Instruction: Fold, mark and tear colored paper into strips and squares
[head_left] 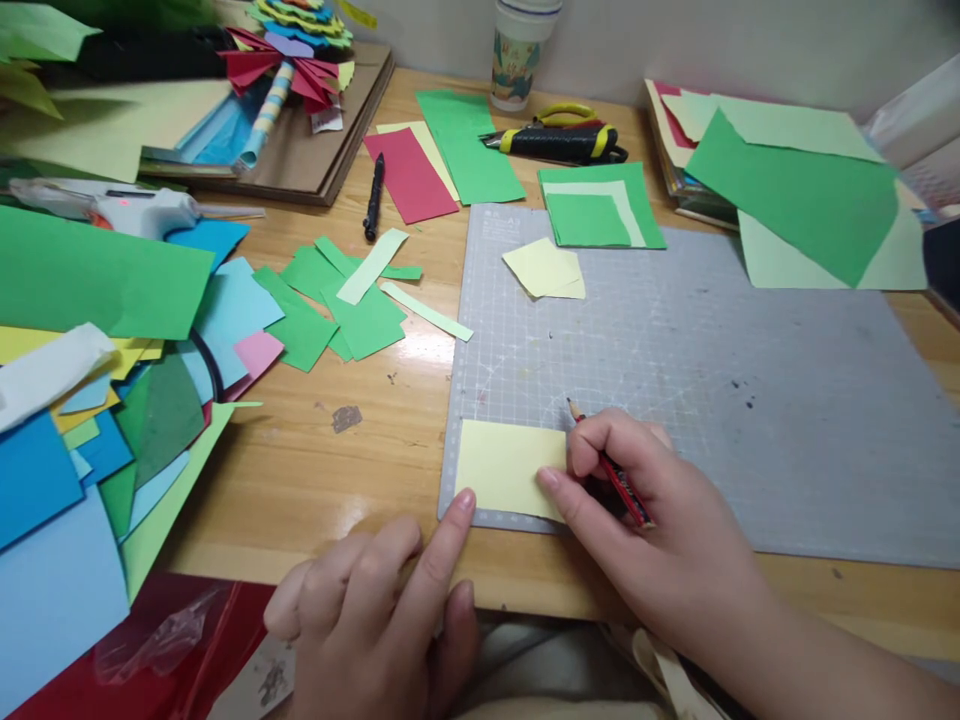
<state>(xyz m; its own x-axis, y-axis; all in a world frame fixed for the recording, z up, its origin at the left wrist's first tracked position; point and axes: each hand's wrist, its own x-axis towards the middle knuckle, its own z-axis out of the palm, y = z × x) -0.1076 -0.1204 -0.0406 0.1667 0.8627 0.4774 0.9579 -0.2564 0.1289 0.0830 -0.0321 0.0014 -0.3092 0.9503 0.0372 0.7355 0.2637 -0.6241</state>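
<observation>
A pale yellow rectangle of paper (506,462) lies flat at the front left corner of a grey cutting mat (750,440). With its index finger stretched out, my left hand (390,610) touches the paper's lower left corner; the other fingers are loosely bent and hold nothing. My right hand (652,510) is closed around a red and black pencil (622,485), its point up and to the left, just off the paper's upper right corner. The right thumb rests on the paper's right edge. Two smaller pale yellow pieces (544,268) lie farther back on the mat.
Green paper scraps (367,310) lie left of the mat. A glue gun (142,208) and piled coloured paper (45,470) crowd the far left. Behind are a black pen (374,195), black-yellow pliers (559,143) and a paper cup (517,60). Green sheets (802,200) overhang the back right.
</observation>
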